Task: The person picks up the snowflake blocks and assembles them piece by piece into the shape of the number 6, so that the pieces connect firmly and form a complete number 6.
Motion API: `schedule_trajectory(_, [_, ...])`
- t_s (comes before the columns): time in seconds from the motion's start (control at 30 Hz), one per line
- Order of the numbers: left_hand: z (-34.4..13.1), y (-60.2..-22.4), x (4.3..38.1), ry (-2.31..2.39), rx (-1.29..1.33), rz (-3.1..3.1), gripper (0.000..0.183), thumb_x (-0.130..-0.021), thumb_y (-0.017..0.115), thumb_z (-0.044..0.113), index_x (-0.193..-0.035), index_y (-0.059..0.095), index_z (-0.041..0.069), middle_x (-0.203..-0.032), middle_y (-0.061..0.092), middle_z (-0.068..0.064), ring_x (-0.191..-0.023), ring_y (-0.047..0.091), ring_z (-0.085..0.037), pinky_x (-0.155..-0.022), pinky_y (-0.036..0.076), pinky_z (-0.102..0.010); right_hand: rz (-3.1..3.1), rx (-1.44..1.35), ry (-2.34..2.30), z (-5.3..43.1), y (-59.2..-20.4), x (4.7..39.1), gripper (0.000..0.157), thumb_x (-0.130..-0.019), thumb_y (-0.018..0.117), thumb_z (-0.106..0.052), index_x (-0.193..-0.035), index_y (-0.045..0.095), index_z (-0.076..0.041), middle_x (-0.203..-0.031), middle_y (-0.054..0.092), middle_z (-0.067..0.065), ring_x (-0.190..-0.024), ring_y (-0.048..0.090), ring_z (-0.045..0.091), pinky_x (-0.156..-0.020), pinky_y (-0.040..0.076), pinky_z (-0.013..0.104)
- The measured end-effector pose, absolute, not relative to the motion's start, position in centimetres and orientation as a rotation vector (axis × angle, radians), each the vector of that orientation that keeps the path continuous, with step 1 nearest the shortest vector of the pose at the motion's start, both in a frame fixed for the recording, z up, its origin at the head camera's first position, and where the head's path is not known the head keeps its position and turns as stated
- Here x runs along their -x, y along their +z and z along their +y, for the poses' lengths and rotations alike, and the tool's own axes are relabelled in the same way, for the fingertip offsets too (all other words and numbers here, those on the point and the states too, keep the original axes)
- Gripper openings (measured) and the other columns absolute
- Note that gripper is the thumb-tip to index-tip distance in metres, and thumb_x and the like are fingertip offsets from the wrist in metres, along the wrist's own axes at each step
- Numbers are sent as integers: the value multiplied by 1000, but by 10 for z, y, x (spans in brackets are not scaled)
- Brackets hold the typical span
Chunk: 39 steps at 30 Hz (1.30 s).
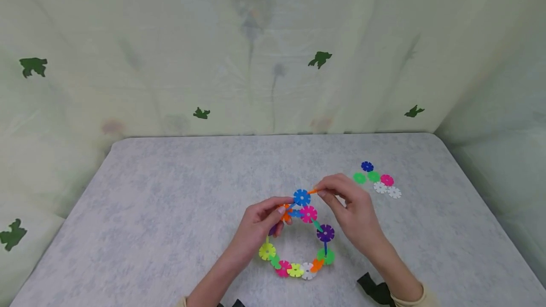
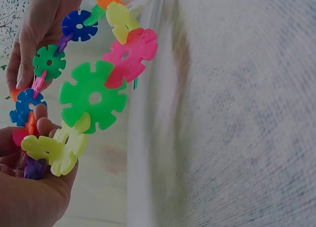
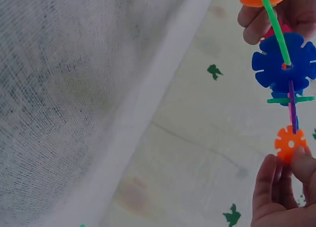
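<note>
My left hand (image 1: 261,217) pinches the ring of bright, notched plastic discs (image 1: 295,270) near its top, over the grey, speckled table (image 1: 149,212). My right hand (image 1: 351,205) pinches a flat orange, flower-shaped plastic disc (image 3: 290,133) by its edge, right at the rim of the light blue, flower-shaped plastic disc (image 1: 302,197). I can't tell if their notches have locked. I think I should line up notch with notch, with the orange one turned sideways to the blue one, then push straight and slow. If I twist, a joint could pop. Holding close to the joint should stop wobbling.
</note>
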<state>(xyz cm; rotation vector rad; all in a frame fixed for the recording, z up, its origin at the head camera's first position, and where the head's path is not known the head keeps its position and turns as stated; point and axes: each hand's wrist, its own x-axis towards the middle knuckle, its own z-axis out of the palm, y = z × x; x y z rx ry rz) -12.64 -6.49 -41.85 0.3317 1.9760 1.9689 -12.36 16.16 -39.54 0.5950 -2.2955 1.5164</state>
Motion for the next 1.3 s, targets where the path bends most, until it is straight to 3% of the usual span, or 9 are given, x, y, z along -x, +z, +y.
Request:
schedule_trajectory(0.17, [-65,-420,126,1982,-347,1977,26,-103,52,12,-124,67,9,-85,59,-20,-64,49,-19,-60,43,-22,-2324,-644,1346,164,-402,125,24,-91,65,2,-100,70,-19,-101,61,-7,-93,57,12,-77,52,22])
schedule_trajectory(0.67, [-66,-425,128,1975,-378,2016,27,-103,50,10,-122,68,13,-83,54,-23,-65,49,-19,-61,43,-26,-2287,-701,1253,158,-407,126,25,-86,69,9,-96,71,-14,-101,61,-6,-92,57,12,-76,50,19])
schedule_trajectory(0.87, [-66,-427,128,1958,-382,2014,30,-103,46,9,-127,64,18,-88,54,-17,-74,50,-26,-66,46,-27,-2319,-612,1403,158,-409,126,24,-90,68,3,-104,72,-16,-106,63,-6,-99,60,12,-83,53,24])
schedule_trajectory(1.0, [-65,-426,129,1906,-365,2060,30,-103,51,17,-131,61,20,-88,54,-16,-78,52,-34,-67,47,-28,-2317,-549,1602,157,-409,126,21,-95,64,-5,-112,70,-14,-113,63,-5,-106,61,13,-90,52,30])
schedule_trajectory(1.17, [-64,-425,128,1807,-391,2163,42,-96,65,30,-136,57,23,-110,63,-4,-94,57,-25,-77,52,-32,-2290,-522,1727,158,-410,126,23,-96,63,-7,-117,68,-14,-122,62,-1,-117,57,15,-95,48,30])
schedule_trajectory(1.3, [-62,-425,127,1801,-384,2186,45,-95,67,32,-137,56,22,-122,62,-1,-102,57,-21,-81,53,-33,-2277,-527,1786,159,-411,127,25,-97,62,-7,-120,66,-13,-127,60,6,-119,56,17,-94,49,30])
